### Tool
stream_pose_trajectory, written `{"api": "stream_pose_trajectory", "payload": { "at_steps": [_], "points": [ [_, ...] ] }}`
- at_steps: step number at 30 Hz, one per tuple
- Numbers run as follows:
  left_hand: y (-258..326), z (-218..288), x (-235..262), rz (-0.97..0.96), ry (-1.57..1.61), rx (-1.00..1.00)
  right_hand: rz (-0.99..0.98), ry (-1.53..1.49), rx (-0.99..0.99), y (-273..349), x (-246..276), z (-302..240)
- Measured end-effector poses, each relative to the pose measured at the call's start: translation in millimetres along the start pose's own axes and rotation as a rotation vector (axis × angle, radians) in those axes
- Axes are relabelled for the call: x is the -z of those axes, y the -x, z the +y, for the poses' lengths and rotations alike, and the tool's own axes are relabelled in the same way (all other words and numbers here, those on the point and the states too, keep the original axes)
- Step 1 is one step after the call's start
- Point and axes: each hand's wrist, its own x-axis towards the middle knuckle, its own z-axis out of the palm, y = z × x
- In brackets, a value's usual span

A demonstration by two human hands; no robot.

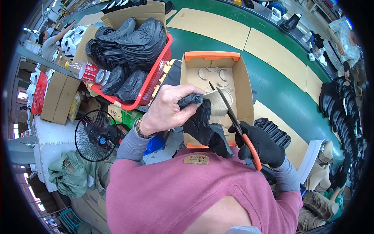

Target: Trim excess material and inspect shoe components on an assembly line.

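We look down on a workshop with a green floor (pixel 272 78) partly covered by flat sheets of cardboard (pixel 210 25). At our left a red plastic basket (pixel 156 78) brims with black pieces, with brown cardboard cartons (pixel 58 97) stacked beside it. A small black fan (pixel 96 135) stands by a white bench (pixel 50 144), with a crumpled green sack (pixel 70 175) below. Along the right edge we see a row of dark shoe parts (pixel 343 105). Daylight glows at the far left rim.

Shoe factory: green conveyor line (pixel 272 82), crate of black uppers (pixel 128 46).
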Motion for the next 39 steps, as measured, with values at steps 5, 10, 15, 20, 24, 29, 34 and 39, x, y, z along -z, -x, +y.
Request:
{"api": "stream_pose_trajectory", "payload": {
  "at_steps": [5,10,15,20,24,29,34,39],
  "points": [
    [1,6,1,0.001,-0.031,-0.009,-0.008,0.001,-0.121,0,-1,-7],
    [1,9,2,-0.003,-0.063,-0.022,0.002,-0.039,-0.121,-1,-3,-6],
    [2,8,2,0.009,-0.047,-0.020,0.123,0.013,-0.024,-1,-9,-4],
    [5,3,4,0.006,0.033,0.091,0.095,0.006,-0.064,0,-12,-2],
    [7,-1,4,0.022,0.095,0.100,0.093,-0.082,-0.054,-2,-11,0],
    [7,5,10,-0.018,0.069,0.052,-0.041,-0.104,-0.023,-1,-1,-5],
    [5,11,13,0.001,0.053,-0.016,-0.111,-0.202,0.002,2,0,-2],
    [5,12,10,-0.018,0.006,-0.031,-0.025,-0.167,0.056,0,-7,2]
  ]
}}
